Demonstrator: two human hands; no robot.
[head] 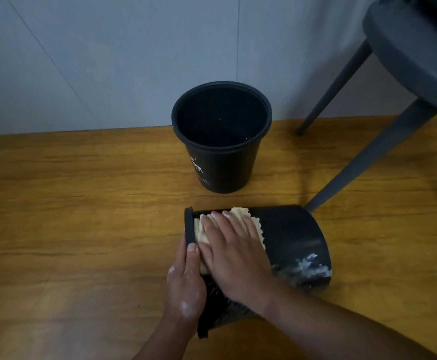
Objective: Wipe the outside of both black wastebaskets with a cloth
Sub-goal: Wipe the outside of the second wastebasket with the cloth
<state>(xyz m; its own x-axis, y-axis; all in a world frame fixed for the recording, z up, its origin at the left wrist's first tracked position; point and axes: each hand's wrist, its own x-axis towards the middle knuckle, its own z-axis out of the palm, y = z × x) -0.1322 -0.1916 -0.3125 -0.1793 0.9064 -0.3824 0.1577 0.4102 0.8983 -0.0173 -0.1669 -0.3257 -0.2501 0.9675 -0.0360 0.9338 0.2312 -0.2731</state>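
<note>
Two black bins: the upright bin (225, 167) stands by, the tipped bin (295, 229) lies side-up for wiping, left hand (186, 284) clasping its rim (189, 224) steady, right hand (233, 250) flat, pressing the cloth (238, 213).

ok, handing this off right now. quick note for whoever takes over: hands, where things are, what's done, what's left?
Left hand grips the rim of the tipped wastebasket, which lies on its side on the floor.
Right hand presses flat on the cloth, on the basket's side near the rim.
Done: extent unclear; white smears show near its base.
Left: probably those smears, then the upright wastebasket behind it.
</note>
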